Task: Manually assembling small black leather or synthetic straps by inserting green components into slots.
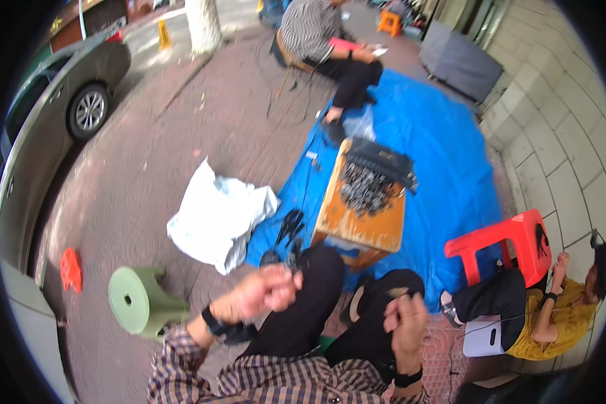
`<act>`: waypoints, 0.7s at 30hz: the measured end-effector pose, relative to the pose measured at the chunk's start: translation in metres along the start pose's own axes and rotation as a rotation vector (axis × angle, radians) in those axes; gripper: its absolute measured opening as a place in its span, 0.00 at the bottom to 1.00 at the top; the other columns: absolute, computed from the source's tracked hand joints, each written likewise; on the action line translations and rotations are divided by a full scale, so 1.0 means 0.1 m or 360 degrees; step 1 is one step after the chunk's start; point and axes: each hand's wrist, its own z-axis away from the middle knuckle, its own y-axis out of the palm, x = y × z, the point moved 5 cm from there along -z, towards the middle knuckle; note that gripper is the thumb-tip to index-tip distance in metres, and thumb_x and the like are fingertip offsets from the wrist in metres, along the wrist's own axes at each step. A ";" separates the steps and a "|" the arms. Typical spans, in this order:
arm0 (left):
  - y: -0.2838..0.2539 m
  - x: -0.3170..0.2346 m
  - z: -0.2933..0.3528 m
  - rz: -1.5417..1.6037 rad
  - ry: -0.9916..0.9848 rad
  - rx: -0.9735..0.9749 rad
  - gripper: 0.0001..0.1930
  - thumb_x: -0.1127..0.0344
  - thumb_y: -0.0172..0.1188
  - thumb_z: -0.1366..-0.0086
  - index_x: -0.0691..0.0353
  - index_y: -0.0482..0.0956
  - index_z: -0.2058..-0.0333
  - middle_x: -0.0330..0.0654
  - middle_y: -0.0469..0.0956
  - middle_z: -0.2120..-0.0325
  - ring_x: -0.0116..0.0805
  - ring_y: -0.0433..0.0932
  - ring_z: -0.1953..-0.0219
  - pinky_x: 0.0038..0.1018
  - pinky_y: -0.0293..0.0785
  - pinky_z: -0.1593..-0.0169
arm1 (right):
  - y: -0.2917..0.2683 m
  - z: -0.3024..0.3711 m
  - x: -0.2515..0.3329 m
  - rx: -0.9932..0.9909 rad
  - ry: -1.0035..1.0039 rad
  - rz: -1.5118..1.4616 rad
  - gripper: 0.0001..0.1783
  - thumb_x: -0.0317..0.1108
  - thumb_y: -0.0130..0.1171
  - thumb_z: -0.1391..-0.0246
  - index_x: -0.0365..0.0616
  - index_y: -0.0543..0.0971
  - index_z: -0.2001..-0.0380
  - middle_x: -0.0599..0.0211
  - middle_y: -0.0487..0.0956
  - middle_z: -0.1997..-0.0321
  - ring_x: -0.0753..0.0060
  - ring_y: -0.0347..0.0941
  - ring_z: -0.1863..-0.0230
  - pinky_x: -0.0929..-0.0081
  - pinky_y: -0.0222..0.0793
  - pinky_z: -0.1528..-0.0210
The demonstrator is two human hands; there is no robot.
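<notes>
Above my left knee, my left hand (269, 293) is closed in a pinch, with a small dark piece (293, 258) standing out at its fingertips; blur hides its kind. My right hand (407, 322) is held over my right knee, fingers curled in. A small brownish bit (398, 292) shows by those fingertips, too blurred to name. In front of my knees stands a low wooden table (357, 231), bearing a heap of small dark metal-looking pieces (367, 190). A black flat case or bag (382, 161) lies along the table's far side.
A blue tarp (444, 161) spreads under the table. White sacking (215, 214) lies to the left, near a green stool (131, 299). At right are a red stool (528, 242) and a seated person in yellow (552, 323). Another person (310, 30) sits ahead; a car (57, 111) stands far left.
</notes>
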 end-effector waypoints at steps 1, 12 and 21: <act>0.18 0.15 0.03 -0.0049 -0.0042 0.0026 0.13 0.59 0.49 0.33 0.64 0.71 0.63 0.31 0.61 0.83 0.21 0.56 0.84 0.17 0.53 0.79 | 0.05 0.10 -0.03 0.0136 0.0057 -0.0001 0.12 0.37 0.47 0.37 0.38 0.70 0.65 0.68 0.70 0.81 0.86 0.56 0.87 0.87 0.52 0.87; 0.67 0.97 0.26 -0.0953 -0.0003 -0.0135 0.10 0.71 0.44 0.33 0.64 0.72 0.58 0.37 0.76 0.74 0.21 0.73 0.78 0.15 0.66 0.76 | 0.38 0.76 0.07 0.0623 0.0033 0.0300 0.13 0.30 0.54 0.44 0.34 0.75 0.57 0.79 0.70 0.80 0.90 0.62 0.79 0.87 0.59 0.78; 0.43 -0.10 -0.41 -0.1437 0.0655 -0.0491 0.07 0.71 0.46 0.40 0.63 0.72 0.64 0.35 0.73 0.80 0.20 0.66 0.83 0.16 0.60 0.80 | 1.20 1.30 0.55 0.1341 -0.0287 0.0251 0.14 0.32 0.45 0.37 0.32 0.70 0.53 0.62 0.77 0.72 0.85 0.66 0.78 0.86 0.64 0.74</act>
